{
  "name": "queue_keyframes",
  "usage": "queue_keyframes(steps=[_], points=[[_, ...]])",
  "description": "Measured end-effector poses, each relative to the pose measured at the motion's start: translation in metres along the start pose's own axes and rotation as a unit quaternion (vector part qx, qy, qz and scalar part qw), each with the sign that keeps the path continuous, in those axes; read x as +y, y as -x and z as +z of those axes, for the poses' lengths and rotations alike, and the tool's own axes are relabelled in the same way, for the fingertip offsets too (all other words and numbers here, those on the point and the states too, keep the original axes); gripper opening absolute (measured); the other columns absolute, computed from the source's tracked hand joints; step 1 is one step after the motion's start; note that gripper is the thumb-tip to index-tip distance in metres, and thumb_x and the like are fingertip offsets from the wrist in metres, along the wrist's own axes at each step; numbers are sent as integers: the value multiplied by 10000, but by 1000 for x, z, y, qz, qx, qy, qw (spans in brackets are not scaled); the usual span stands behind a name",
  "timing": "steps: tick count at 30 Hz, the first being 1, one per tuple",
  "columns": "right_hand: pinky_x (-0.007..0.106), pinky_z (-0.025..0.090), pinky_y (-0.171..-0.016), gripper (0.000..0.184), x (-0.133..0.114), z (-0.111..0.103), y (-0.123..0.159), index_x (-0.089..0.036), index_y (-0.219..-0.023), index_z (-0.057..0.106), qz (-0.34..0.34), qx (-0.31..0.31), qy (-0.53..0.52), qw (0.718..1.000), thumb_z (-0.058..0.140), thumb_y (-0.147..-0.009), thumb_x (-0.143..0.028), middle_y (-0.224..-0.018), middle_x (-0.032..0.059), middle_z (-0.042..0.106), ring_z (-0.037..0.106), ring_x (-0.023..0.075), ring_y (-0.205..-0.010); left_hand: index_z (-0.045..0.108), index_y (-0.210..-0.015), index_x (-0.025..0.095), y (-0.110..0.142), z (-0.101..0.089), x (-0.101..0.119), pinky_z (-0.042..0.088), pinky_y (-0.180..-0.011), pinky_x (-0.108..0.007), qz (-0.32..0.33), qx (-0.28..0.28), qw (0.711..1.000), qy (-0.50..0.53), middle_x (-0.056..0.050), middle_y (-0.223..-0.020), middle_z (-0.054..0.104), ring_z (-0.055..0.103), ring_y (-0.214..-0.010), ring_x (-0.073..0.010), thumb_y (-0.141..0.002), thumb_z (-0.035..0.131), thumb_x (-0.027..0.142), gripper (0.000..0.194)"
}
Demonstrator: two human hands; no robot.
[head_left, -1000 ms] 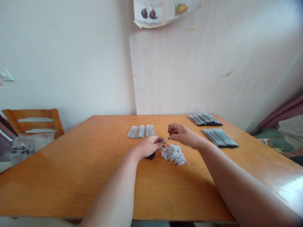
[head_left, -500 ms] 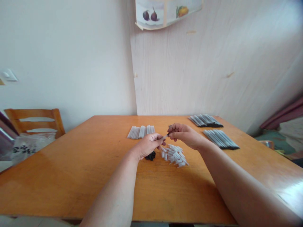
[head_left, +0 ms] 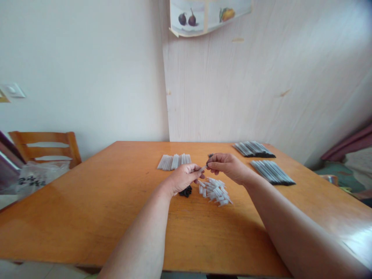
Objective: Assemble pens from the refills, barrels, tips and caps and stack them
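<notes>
Over the middle of the table, my left hand (head_left: 182, 179) is closed around a short whitish, translucent tube (head_left: 202, 169) that points up to the right. The fingertips of my right hand (head_left: 228, 164) pinch a small dark piece (head_left: 207, 164) at the tube's far end. Whether that piece sits in the tube or only touches it, I cannot tell. Below the hands lies a loose pile of white pointed pieces (head_left: 215, 192). Partly covered by my left hand is a small heap of black pieces (head_left: 185, 192). Just behind that hand, white tubes (head_left: 174, 162) lie side by side.
At the right, two rows of grey-white tubes with black ends, the far row (head_left: 254, 148) and the near row (head_left: 272, 173), rest on the wooden table (head_left: 95, 201). A small dark item (head_left: 210, 155) lies behind my right hand. A wooden chair (head_left: 48, 138) stands left.
The whole view has shifted slightly. Both hands stay together at the tube, and the right fingers have closed in a little over its dark end.
</notes>
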State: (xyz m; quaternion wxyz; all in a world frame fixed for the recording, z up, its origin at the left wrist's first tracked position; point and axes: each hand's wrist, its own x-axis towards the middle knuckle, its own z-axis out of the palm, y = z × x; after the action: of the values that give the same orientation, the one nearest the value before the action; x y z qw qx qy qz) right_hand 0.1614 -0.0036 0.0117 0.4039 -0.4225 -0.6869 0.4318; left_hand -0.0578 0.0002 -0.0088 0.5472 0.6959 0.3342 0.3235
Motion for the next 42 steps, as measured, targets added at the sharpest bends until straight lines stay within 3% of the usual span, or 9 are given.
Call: queue_keyframes(steps=[10, 15, 19, 24, 27, 34, 38, 42], points=[[253, 391, -526, 239, -8, 10, 2, -185, -724, 565, 4, 38, 125, 991, 590, -831, -397, -662, 29, 629, 526, 123, -580, 643, -949, 126, 0, 4, 1, 437, -714, -263, 5, 8, 1000, -7, -85, -956, 691, 560, -712, -106, -831, 643, 402, 300], [268, 354, -539, 370, -8, 14, -1, -205, -599, 482, -41, 49, 202, 977, 500, -889, -434, -561, -6, 510, 458, 121, -552, 644, -941, 127, 1, 5, 3, 434, -717, -262, 1, 0, 1000, -7, -82, -949, 694, 563, -707, -105, -831, 645, 403, 297], [271, 381, -560, 440, -9, 13, 0, -202, -630, 498, -45, 46, 182, 981, 413, -928, -514, -586, 7, 533, 482, 126, -565, 642, -942, 129, 1, 5, 4, 430, -717, -262, -2, 7, 1000, -3, -82, -949, 693, 557, -690, -101, -834, 640, 403, 294], [265, 449, -614, 288, -10, 11, 2, -189, -813, 560, -41, 62, 119, 990, 543, -860, -473, -748, 30, 620, 553, 141, -668, 643, -935, 123, 0, 3, 3, 427, -703, -261, -1, 15, 1000, 3, -94, -954, 697, 555, -687, -104, -826, 642, 425, 321], [267, 438, -610, 267, -7, 12, 0, -199, -754, 549, -49, 66, 158, 984, 561, -849, -449, -706, 18, 599, 544, 139, -654, 648, -951, 125, 0, 3, 1, 431, -704, -261, 1, 10, 1000, -5, -92, -956, 699, 555, -687, -103, -826, 644, 419, 319], [269, 346, -551, 438, 6, 15, -7, -209, -606, 448, -79, 84, 275, 955, 452, -913, -521, -580, -11, 495, 452, 121, -567, 645, -936, 129, -1, 5, 0, 437, -710, -259, -3, 7, 1000, -18, -84, -951, 701, 560, -688, -101, -850, 613, 390, 276], [266, 402, -592, 411, 3, 14, -4, -201, -710, 533, -68, 80, 219, 970, 414, -934, -525, -645, 10, 569, 520, 133, -620, 647, -952, 128, -2, 3, -2, 432, -711, -267, -2, 8, 1000, -16, -90, -959, 699, 553, -685, -103, -853, 606, 428, 319], [271, 450, -630, 278, 1, 11, -2, -205, -822, 592, -70, 61, 170, 981, 516, -891, -463, -772, 33, 648, 576, 144, -681, 649, -945, 128, -1, 3, -2, 428, -701, -265, -2, 11, 1000, -12, -92, -953, 700, 555, -678, -104, -845, 615, 425, 315]])
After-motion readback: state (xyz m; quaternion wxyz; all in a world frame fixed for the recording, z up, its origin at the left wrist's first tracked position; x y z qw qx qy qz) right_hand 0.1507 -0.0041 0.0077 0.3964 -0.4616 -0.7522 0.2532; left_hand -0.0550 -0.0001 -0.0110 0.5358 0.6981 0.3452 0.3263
